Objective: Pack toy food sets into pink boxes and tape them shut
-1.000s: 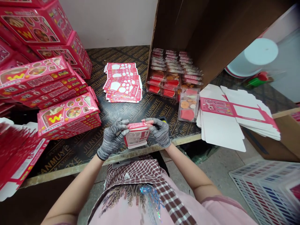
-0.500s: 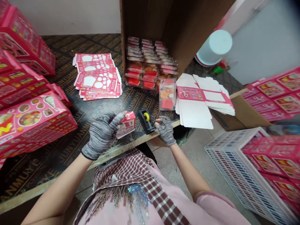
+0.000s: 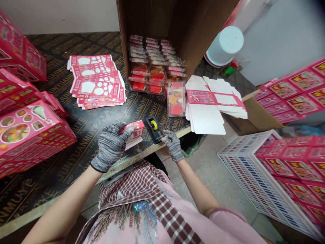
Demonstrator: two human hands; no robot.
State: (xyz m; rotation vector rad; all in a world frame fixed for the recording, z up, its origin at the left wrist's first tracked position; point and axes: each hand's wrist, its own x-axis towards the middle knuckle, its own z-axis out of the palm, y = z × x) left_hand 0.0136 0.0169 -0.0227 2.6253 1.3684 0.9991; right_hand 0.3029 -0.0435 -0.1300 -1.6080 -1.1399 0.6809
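Observation:
My left hand (image 3: pixel 111 146), in a grey knitted glove, grips a small pink and white carton (image 3: pixel 134 135) by its left end, just above the table's front edge. Right of the carton stands a black tape dispenser (image 3: pixel 155 135) with a yellow core in it. At the dispenser's front end is my right hand (image 3: pixel 173 145), in a glove that leaves the fingertips bare. Its thumb and fingers come together there in a pinch; whatever lies between them is too small to make out. A clear packet of orange, white and red pieces (image 3: pixel 176 99) lies behind the dispenser.
A big brown carton (image 3: pixel 123 40) on its side holds rows of packets. Flat pink cartons (image 3: pixel 95 84) lie at the back left, flat blanks (image 3: pixel 208 117) at the right. Filled pink boxes (image 3: pixel 33 132) crowd the left; a white crate (image 3: pixel 243 169) with more stands right.
My right hand still stays at the tape dispenser's front end, its fingers drawn a little closer to it. The left hand keeps its hold on the small carton. The whole view has shifted slightly.

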